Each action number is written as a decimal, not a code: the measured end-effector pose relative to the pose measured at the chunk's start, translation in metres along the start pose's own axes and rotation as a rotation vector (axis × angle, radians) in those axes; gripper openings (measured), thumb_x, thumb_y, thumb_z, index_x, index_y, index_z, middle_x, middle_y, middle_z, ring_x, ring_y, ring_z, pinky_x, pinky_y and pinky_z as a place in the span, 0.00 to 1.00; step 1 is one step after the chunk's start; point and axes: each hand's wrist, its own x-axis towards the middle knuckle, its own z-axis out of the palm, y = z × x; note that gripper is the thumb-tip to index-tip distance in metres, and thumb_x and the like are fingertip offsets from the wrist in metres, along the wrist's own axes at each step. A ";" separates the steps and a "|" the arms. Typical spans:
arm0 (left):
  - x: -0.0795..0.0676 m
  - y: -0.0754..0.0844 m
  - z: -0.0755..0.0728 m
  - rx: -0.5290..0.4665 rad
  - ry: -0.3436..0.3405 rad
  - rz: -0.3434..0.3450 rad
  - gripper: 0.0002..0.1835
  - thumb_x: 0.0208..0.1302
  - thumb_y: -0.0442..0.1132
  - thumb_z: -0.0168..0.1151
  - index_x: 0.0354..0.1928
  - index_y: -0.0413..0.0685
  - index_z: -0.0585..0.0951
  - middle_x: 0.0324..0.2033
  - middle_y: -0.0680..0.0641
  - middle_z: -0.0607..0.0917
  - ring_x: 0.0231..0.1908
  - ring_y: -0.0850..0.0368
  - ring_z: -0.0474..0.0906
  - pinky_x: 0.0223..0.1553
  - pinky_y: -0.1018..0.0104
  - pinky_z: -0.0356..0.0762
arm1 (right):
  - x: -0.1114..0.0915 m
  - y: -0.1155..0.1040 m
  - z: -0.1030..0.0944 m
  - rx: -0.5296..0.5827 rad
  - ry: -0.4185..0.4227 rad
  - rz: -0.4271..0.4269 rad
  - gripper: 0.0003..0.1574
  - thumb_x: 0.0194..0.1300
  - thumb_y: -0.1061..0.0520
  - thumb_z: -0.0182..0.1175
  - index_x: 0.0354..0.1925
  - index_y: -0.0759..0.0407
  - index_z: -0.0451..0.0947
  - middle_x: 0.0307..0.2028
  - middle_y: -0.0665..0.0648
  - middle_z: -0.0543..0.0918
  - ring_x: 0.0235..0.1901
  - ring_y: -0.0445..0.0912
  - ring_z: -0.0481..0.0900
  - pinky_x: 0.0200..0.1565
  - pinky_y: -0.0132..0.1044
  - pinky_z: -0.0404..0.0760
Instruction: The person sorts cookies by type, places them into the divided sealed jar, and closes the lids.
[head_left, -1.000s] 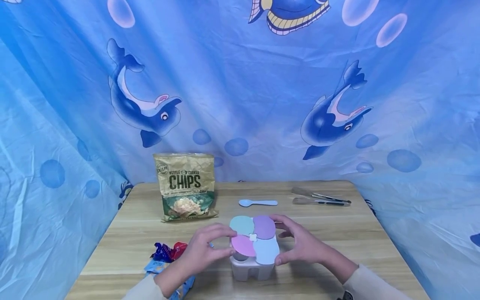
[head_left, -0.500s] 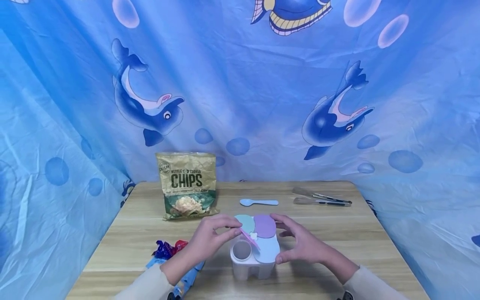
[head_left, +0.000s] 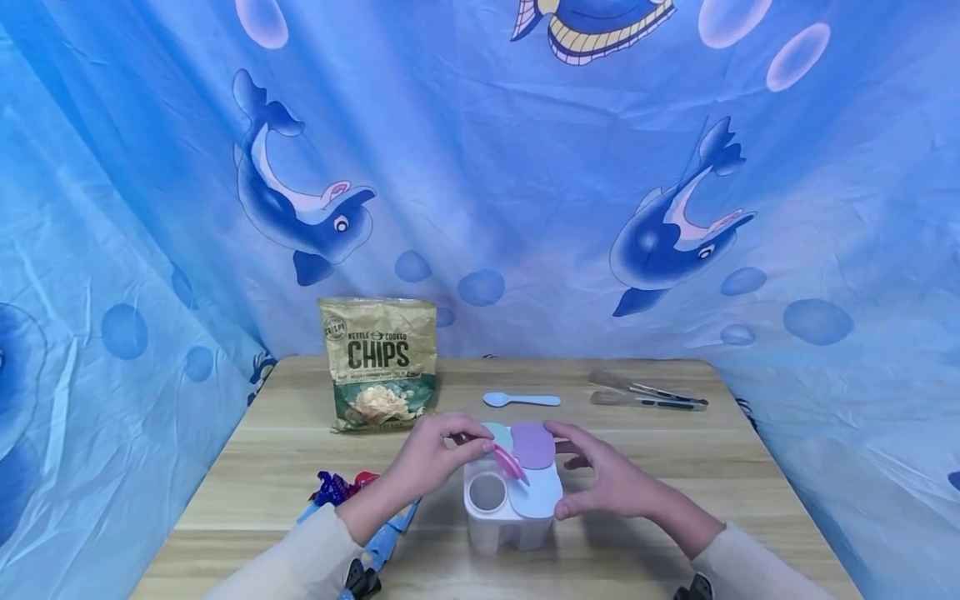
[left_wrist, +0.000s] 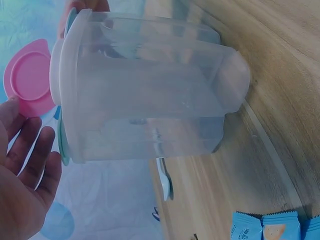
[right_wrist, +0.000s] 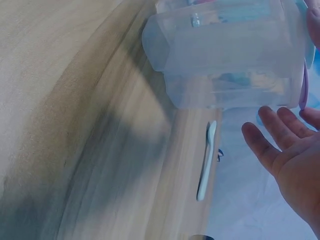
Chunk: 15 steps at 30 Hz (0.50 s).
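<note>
While the left hand [head_left: 433, 452] pinches a tilted pink plastic lid [head_left: 510, 463], the right hand [head_left: 609, 478] grips a translucent four-lidded plastic container [head_left: 486, 532] on the wood-grain worktop [head_left: 675, 442];
thumb and forefinger straddle one side, seemingly for steadiness; behind, an upright tan-and-green foil bag [head_left: 382, 364] reads "KETTLE COOKED CHIPS"; print on the small blue wrappers [left_wrist: 281, 226] is too fine to read.

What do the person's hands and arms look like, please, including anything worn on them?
The left hand and right hand are bare, without gloves. Plain off-white sleeves cover the forearms, the left sleeve and right sleeve alike. A small black device shows near each sleeve, its details too small to make out.
</note>
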 end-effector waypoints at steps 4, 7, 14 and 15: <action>0.002 0.001 0.000 -0.011 -0.004 -0.020 0.10 0.66 0.46 0.71 0.43 0.49 0.90 0.37 0.57 0.90 0.36 0.56 0.85 0.40 0.63 0.85 | -0.001 -0.003 -0.003 -0.049 0.001 0.000 0.69 0.50 0.51 0.83 0.80 0.43 0.52 0.76 0.59 0.63 0.68 0.59 0.72 0.63 0.51 0.79; 0.001 0.001 0.000 -0.011 -0.003 -0.026 0.09 0.66 0.46 0.71 0.42 0.50 0.90 0.37 0.57 0.90 0.36 0.59 0.85 0.40 0.63 0.85 | -0.002 -0.005 -0.005 -0.108 0.032 -0.038 0.68 0.50 0.50 0.83 0.80 0.42 0.54 0.76 0.58 0.64 0.70 0.58 0.69 0.65 0.54 0.76; 0.000 0.000 0.002 -0.014 0.013 -0.009 0.06 0.65 0.45 0.72 0.41 0.56 0.90 0.37 0.57 0.90 0.35 0.64 0.84 0.39 0.68 0.85 | -0.001 -0.023 -0.007 -0.177 0.175 -0.159 0.49 0.55 0.49 0.80 0.71 0.47 0.70 0.68 0.51 0.74 0.68 0.49 0.73 0.64 0.49 0.78; 0.000 0.000 0.002 -0.018 0.017 -0.002 0.05 0.65 0.45 0.72 0.41 0.57 0.90 0.37 0.57 0.90 0.35 0.64 0.84 0.39 0.67 0.85 | 0.000 -0.027 -0.007 -0.177 0.185 -0.170 0.47 0.55 0.49 0.79 0.70 0.48 0.72 0.67 0.52 0.75 0.67 0.48 0.74 0.63 0.48 0.79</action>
